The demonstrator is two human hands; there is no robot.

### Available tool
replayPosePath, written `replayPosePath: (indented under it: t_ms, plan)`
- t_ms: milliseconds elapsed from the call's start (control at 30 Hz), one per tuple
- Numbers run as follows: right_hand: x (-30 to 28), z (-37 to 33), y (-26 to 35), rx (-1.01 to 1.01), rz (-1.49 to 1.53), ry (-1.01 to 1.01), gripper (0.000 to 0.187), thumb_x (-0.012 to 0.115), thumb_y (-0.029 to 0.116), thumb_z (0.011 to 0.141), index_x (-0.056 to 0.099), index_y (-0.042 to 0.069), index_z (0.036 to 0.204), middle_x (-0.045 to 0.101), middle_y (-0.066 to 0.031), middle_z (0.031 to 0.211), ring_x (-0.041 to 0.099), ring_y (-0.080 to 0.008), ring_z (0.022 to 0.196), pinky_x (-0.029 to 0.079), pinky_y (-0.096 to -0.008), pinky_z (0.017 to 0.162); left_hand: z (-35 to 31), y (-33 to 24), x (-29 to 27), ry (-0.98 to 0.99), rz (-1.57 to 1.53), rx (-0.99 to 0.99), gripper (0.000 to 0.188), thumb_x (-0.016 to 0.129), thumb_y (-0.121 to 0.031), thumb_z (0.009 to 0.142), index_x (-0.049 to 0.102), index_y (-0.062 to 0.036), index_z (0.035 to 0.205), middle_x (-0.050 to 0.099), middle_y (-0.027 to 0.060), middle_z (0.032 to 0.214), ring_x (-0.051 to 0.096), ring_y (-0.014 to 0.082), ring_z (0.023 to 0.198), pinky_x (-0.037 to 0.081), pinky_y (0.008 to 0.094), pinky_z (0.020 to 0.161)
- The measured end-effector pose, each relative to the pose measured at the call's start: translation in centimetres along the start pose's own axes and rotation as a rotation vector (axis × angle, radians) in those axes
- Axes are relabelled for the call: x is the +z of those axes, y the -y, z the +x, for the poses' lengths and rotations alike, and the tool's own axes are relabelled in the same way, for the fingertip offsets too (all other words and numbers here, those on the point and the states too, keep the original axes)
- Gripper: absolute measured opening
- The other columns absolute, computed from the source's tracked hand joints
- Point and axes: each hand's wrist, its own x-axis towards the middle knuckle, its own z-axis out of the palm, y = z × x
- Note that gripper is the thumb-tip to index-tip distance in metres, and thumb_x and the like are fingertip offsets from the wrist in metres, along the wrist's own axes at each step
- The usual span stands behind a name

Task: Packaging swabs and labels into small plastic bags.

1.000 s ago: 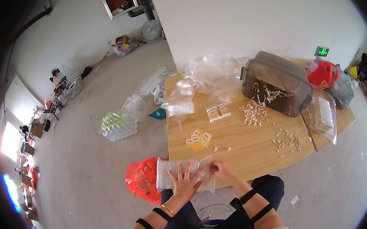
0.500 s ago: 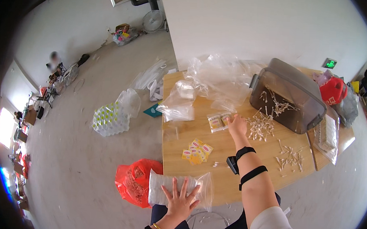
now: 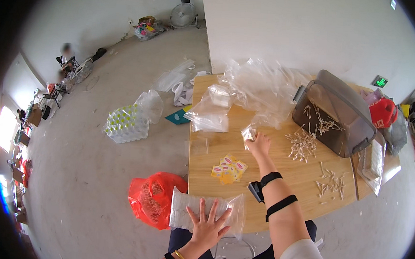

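My left hand (image 3: 206, 229) lies flat, fingers spread, on a clear plastic bag (image 3: 180, 210) of white packs at the table's near left edge. My right hand (image 3: 260, 144) is closed on a small clear packet (image 3: 248, 135) near the table's middle; its contents are partly hidden by the fingers. Nearer me, several yellow-and-white cards (image 3: 229, 169) lie in a loose heap. Right of that hand is a pile of cotton swabs (image 3: 301, 145) at the mouth of a tipped grey plastic bin (image 3: 334, 111), which holds more swabs. Another scatter of swabs (image 3: 331, 184) lies closer to me.
Clear plastic bags (image 3: 262, 87) cover the far table (image 3: 279, 200) edge. A red plastic bag (image 3: 153, 200) stands beside the left edge. On the floor sits a clear-wrapped pack with green tops (image 3: 127, 123). A red jug (image 3: 383, 113) is behind the bin.
My right hand has drawn slightly left and toward me, and the packet under it is now tilted up. The left hand stays spread on the bag. The view has shifted a little.
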Motion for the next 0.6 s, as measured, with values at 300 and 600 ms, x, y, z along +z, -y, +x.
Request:
replayPosePath:
  t_ms: [300, 600]
  plan:
    - [-7.9, -14.3, -2.0, -0.352, 0.306, -0.057, 0.047, 0.072, 0.009, 0.077, 0.05, 0.004, 0.119, 0.055, -0.0202, 0.113, 0.056, -0.0388, 0.102, 0.048, -0.0456, 0.09, -0.7, 0.2, 0.2, -0.036, 0.07, -0.03, 0.059, 0.053, -0.055, 0.095, 0.042, -0.0357, 0.149, 0.019, 0.0142, 0.163, 0.013, 0.0543, 0.145, 0.01, 0.086, 0.1]
    - [-10.4, -26.4, -9.4, -0.337, 0.153, -0.052, 0.041, 0.078, 0.013, 0.075, 0.059, 0.001, 0.11, 0.062, -0.019, 0.107, 0.06, -0.0391, 0.1, 0.049, -0.045, 0.087, -0.5, 0.2, 0.7, -0.079, 0.11, -0.013, 0.059, 0.05, -0.054, 0.097, 0.04, -0.0339, 0.151, 0.015, 0.0126, 0.163, 0.012, 0.0528, 0.146, 0.012, 0.0852, 0.101]
